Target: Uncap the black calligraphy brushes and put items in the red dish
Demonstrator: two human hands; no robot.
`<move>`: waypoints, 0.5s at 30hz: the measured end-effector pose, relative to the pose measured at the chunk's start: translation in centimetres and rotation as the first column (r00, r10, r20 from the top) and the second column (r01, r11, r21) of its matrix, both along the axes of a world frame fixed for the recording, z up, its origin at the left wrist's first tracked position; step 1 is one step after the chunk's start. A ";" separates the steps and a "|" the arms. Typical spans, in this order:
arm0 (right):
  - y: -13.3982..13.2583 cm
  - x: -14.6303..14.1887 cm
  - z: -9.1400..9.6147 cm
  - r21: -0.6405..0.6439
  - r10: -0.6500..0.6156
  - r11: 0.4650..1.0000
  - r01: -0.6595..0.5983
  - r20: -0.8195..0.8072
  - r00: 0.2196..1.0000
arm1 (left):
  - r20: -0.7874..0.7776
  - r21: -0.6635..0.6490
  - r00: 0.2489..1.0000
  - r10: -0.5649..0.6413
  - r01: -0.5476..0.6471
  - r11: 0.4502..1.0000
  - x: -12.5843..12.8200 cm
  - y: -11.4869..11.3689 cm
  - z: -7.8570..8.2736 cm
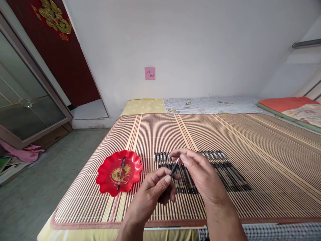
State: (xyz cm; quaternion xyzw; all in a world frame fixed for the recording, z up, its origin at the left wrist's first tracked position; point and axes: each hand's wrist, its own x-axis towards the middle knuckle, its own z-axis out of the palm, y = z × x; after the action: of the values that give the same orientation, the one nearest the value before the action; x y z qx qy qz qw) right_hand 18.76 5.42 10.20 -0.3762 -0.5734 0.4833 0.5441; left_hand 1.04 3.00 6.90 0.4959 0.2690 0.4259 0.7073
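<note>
My left hand is closed around a black pen, its pale pointed tip tilted up and to the right. My right hand is bent over that tip, thumb and fingers close together. Whether they pinch the tip or some small part is hidden. Behind and below my hands, black pens with clear barrels lie side by side. Above them runs a row of short black caps with white labels, partly covered by my right hand. To the left, another pen lies in a red scalloped plate.
A striped bamboo mat covers the bed, its front edge near my wrists. Folded bedding lies at the far right. A pink note is stuck on the white wall. Grey floor and a glass-paned door are on the left.
</note>
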 end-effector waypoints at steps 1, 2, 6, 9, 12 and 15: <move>0.0 0.0 -0.1 0.018 0.000 1.000 0.000 0.008 1.000 | 0.002 -0.002 1.000 0.003 -0.003 1.000 0.0 0.0 0.0; 0.0 0.0 -0.1 0.036 0.001 0.999 -0.002 0.012 1.000 | 0.004 -0.002 1.000 0.006 -0.006 1.000 0.0 0.0 0.0; 0.3 -0.1 -0.3 0.050 0.004 0.999 -0.004 -0.004 1.000 | 0.010 -0.001 1.000 0.009 -0.009 1.000 0.2 0.2 0.0; 0.4 0.0 -0.4 0.002 0.001 1.000 -0.001 -0.017 1.000 | 0.018 0.001 1.000 0.005 -0.005 1.000 0.3 0.2 0.0; 0.3 0.1 -0.5 0.003 0.039 0.999 -0.039 -0.009 0.999 | 0.039 0.006 0.999 0.012 -0.012 1.000 0.3 0.2 0.1; 0.3 0.0 -0.5 0.038 0.081 0.996 -0.081 -0.004 0.997 | 0.053 0.008 0.999 0.008 -0.009 1.000 0.3 0.1 0.2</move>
State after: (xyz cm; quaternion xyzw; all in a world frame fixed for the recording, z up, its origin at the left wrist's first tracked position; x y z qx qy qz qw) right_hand 18.74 5.69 9.69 -0.3411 -0.5957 0.4950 0.5327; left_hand 1.38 3.11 7.09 0.4863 0.2504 0.4431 0.7103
